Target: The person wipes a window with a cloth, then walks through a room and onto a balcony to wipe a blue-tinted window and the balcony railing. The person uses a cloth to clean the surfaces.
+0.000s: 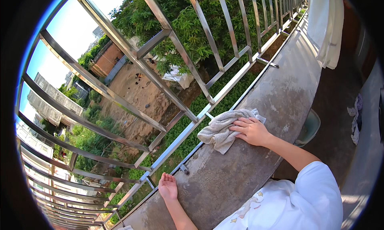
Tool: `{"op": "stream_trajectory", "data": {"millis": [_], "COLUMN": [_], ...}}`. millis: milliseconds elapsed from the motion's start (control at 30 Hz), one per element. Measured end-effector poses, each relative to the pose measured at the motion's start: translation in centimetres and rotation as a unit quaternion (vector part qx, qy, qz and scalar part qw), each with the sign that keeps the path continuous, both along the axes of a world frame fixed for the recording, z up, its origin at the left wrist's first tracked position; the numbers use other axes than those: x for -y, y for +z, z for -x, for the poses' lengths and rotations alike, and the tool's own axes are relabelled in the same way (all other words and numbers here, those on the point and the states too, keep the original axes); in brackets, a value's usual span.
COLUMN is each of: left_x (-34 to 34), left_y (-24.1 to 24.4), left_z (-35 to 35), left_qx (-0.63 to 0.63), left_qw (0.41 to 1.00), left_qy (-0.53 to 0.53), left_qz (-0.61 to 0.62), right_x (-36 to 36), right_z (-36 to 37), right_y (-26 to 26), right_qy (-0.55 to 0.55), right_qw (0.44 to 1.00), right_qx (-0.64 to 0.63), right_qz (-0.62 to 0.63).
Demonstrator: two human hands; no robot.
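Observation:
My right hand (pixel 251 131) lies with spread fingers on a crumpled grey cloth (pixel 223 126), pressing it against the top of a concrete ledge (pixel 228 170). Part of the cloth reaches the ledge's outer edge beside the metal railing (pixel 180 143). My left hand (pixel 168 186) is palm up with its fingers slightly curled, near the outer edge at the lower left, and holds nothing. Beside it, a small metal bracket (pixel 184 169) is fixed to the ledge. The ledge surface looks worn and blotchy, darker in its nearer part.
Metal bars rise along the outer side, with trees and bare ground beyond. White fabric (pixel 327 29) hangs at the upper right. A pale plastic basin (pixel 310 128) sits below the ledge's inner side. Another bracket (pixel 273 65) stands farther along, and crumpled cloth (pixel 356 119) lies at the right.

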State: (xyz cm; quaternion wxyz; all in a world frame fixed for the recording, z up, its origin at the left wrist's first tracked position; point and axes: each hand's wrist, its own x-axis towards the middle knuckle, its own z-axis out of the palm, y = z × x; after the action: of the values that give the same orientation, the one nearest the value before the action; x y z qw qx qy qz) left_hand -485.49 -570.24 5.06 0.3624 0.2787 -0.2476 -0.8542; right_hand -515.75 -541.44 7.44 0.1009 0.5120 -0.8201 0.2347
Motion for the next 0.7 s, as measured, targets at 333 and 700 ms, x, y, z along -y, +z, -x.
{"op": "stream_trajectory", "data": {"millis": [333,700], "left_x": [-0.1,-0.3], "left_y": [0.2,0.7], "left_z": [0.5,0.9], "left_qx": [-0.014,0.024], "left_qw": [1.0,1.0], "left_qy": [-0.012,0.001], "left_qz": [-0.001,0.018], "right_x": [-14.9,-9.4], "right_z": [17.0,5.8], "right_y": [-1.9,0.8], "right_qy": [-0.453,-0.246], "right_qw": [0.889,0.966], "right_qx": [0.016,-0.023], "right_qz": [-0.062,-0.072]}}
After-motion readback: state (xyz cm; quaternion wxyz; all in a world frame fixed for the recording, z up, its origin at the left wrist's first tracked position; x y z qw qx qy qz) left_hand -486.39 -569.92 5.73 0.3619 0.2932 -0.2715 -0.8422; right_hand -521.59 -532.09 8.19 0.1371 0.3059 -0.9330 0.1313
